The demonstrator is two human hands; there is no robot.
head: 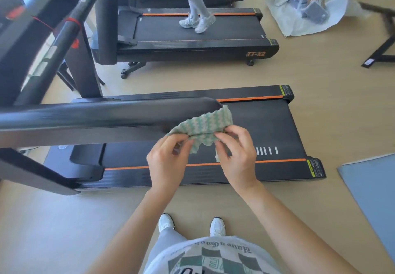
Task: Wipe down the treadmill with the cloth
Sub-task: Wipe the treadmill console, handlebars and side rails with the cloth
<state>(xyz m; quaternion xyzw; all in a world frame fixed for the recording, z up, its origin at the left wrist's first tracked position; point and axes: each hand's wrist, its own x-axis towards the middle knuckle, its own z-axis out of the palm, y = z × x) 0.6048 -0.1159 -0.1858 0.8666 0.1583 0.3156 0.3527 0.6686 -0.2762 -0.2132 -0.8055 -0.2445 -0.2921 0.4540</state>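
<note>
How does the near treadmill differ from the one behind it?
Nobody stands on the near treadmill; a person stands on the far treadmill. The left hand and right hand hold the cloth over the near treadmill, not the far one. The far treadmill's side shows TT-X2 lettering; none shows on the near one. Both are black with orange stripes.

Three treadmills (267, 124), one cloth (205, 124), two hands (168, 162), one blue mat (374, 188).

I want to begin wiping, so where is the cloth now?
In the head view, the cloth is mid-frame, pinched by the left hand and right hand, beside the handrail end, above the treadmill belt.
</note>
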